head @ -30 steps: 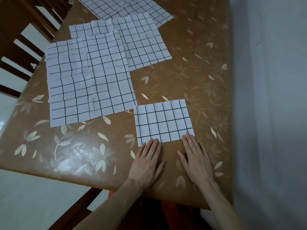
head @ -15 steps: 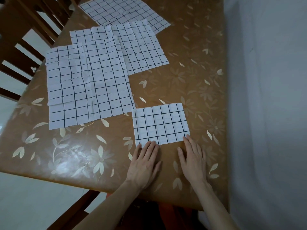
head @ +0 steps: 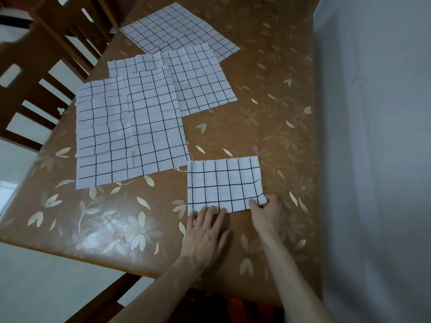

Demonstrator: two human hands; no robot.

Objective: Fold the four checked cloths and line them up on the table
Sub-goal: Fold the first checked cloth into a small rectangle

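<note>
A folded white checked cloth (head: 224, 185) lies near the table's front right. My left hand (head: 205, 231) rests flat with its fingertips on the cloth's near edge. My right hand (head: 268, 213) pinches the cloth's near right corner, which is lifted slightly. Three unfolded checked cloths lie spread to the left and behind: a large one (head: 130, 134) nearest, a second (head: 198, 80) partly under it, and a third (head: 179, 29) at the far end.
The brown table (head: 256, 127) has a glossy floral cover. Wooden chairs (head: 35, 66) stand along its left side. A grey wall (head: 373, 136) runs close along the right edge. The table's front edge lies just below my wrists.
My right hand went from lying flat beside the cloth to pinching its near right corner. My left hand stayed flat at the near edge. The view shifted a little.
</note>
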